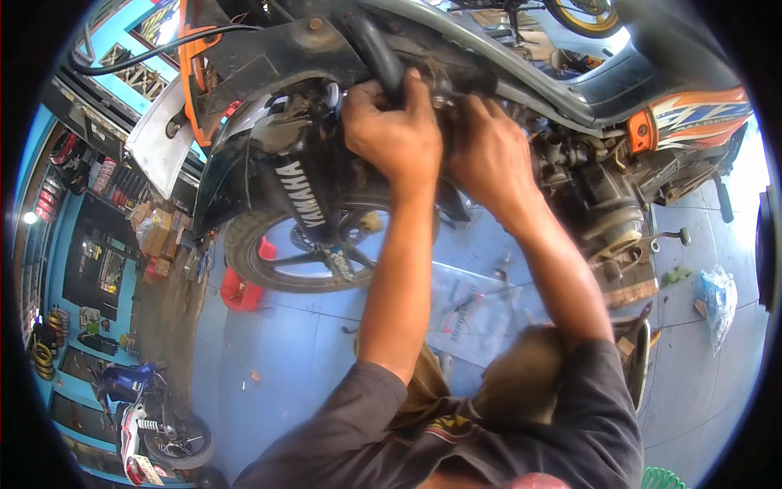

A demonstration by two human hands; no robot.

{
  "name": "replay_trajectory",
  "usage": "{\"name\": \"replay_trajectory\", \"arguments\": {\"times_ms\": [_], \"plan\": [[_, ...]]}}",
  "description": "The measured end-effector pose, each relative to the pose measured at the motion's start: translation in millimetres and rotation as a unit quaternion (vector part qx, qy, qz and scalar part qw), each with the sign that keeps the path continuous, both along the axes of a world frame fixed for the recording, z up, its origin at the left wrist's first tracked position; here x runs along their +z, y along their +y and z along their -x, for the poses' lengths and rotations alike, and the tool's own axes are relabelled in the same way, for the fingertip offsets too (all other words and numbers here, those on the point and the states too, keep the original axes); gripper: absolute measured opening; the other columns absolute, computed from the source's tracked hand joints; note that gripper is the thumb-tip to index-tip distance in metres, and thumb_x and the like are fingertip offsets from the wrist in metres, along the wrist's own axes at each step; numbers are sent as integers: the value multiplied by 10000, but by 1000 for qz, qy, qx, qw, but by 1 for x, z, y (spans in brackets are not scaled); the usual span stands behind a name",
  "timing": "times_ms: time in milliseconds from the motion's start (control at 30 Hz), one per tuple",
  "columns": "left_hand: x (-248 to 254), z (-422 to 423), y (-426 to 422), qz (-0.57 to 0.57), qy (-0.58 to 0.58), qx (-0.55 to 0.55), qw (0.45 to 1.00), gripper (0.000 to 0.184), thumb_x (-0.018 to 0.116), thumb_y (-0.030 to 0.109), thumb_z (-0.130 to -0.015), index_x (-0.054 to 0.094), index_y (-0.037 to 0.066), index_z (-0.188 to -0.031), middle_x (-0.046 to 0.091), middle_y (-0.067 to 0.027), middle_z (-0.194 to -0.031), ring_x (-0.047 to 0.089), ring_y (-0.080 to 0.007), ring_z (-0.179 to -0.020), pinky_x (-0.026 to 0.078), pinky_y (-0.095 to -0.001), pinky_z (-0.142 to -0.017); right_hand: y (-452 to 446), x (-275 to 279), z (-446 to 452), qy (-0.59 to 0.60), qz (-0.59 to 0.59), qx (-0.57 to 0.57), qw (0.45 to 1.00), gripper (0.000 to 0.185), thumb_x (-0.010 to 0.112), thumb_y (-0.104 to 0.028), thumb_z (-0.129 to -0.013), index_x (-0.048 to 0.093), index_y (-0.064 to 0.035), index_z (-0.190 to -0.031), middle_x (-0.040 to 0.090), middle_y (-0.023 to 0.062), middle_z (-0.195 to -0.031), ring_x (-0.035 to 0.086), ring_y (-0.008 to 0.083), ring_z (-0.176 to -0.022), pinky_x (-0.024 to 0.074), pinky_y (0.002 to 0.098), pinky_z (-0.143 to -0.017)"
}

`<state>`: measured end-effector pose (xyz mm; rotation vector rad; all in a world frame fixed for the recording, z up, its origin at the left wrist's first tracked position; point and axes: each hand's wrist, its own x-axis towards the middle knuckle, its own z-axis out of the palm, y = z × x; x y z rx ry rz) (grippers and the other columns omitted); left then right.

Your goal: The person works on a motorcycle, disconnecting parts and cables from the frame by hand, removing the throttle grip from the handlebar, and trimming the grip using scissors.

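Observation:
Both hands are up inside the frame area of a partly stripped motorcycle. My left hand (397, 134) is closed around the lower end of a thick black hose (376, 50), with its fingers on either side of it. Just right of it, my right hand (494, 151) has its fingers curled in among dark parts under the frame tube (521, 98). What those fingers hold, if anything, is hidden. A small metal fitting (441, 102) shows between the two hands. Below the left hand is a black swingarm cover marked YAMAHA (301, 191).
A front wheel (252, 281) and a red container (239, 291) are at the lower left of the motorcycle. The engine (611, 200) hangs at right above a wooden block (631, 289). A clear plastic sheet (464, 314) and a plastic bag (717, 306) lie on the floor.

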<state>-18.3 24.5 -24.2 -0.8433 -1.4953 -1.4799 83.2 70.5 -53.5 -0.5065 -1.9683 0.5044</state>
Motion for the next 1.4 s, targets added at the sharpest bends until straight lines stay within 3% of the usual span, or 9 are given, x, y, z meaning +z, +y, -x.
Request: {"name": "replay_trajectory", "arguments": {"times_ms": [133,333,433,667,1033,1167,1233,1300,1400], "plan": [[0,0,-4,10,39,30,999,335,843,196,-715,628,-57,-762,659,-127,-627,618,-198,-550,487,-331,-547,-2,-8,1,25,-59,-3,998,263,620,-86,-737,563,3,-978,631,195,-789,660,411,-666,547,483,-590],[22,-14,-1,100,-34,159,982,404,863,260,-681,634,-71,-716,659,-182,-634,655,-308,-583,515,-390,-601,-2,-14,3,29,-80,-9,996,265,644,-110,-716,580,-25,-959,636,175,-799,668,398,-664,549,475,-559],[19,-8,-2,68,-12,119,990,415,863,271,-674,635,-75,-703,651,-186,-617,646,-335,-575,515,-404,-611,0,-9,2,25,-43,2,999,249,660,-113,-714,581,-26,-934,638,180,-813,666,409,-693,549,478,-585],[15,-9,-6,-5,-1,-13,1000,362,851,159,-695,562,-50,-635,603,-100,-555,519,-160,-490,437,-331,-481,-2,-10,-2,6,-34,1,999,261,665,-99,-713,570,-14,-941,634,188,-820,664,420,-711,551,493,-622],[5,5,-3,-28,46,-7,998,404,884,240,-700,599,-45,-680,606,-85,-573,513,-151,-509,440,-319,-509,2,-11,1,-28,-78,-43,996,322,683,-97,-696,553,-25,-982,643,173,-847,677,386,-704,562,458,-599],[11,-8,-13,-12,6,16,1000,346,822,205,-778,615,-66,-833,592,-60,-704,584,-147,-702,469,-284,-633,0,-10,1,-55,-74,-57,994,334,694,-106,-689,550,-44,-984,640,171,-843,676,387,-706,551,472,-602],[9,-6,-5,-244,-45,-128,960,248,730,139,-855,607,-64,-924,580,-51,-780,575,-125,-834,460,-278,-670,-1,-13,1,-38,-84,-49,995,307,675,-97,-705,552,-51,-982,635,168,-832,674,389,-701,544,477,-602],[24,-15,-7,-259,-37,-151,953,208,642,119,-899,597,-46,-1016,585,-65,-890,554,-111,-896,463,-284,-705,0,-11,1,-47,-89,-70,992,294,648,-82,-722,560,-49,-1001,631,166,-836,672,385,-692,543,476,-599],[46,-17,-22,-231,-237,-368,869,288,626,212,-879,600,6,-1079,585,-83,-1090,556,-143,-972,438,-298,-888,-2,-11,0,-42,-96,-85,991,319,623,-71,-749,576,-55,-1064,631,161,-834,670,373,-675,542,462,-574]]}}
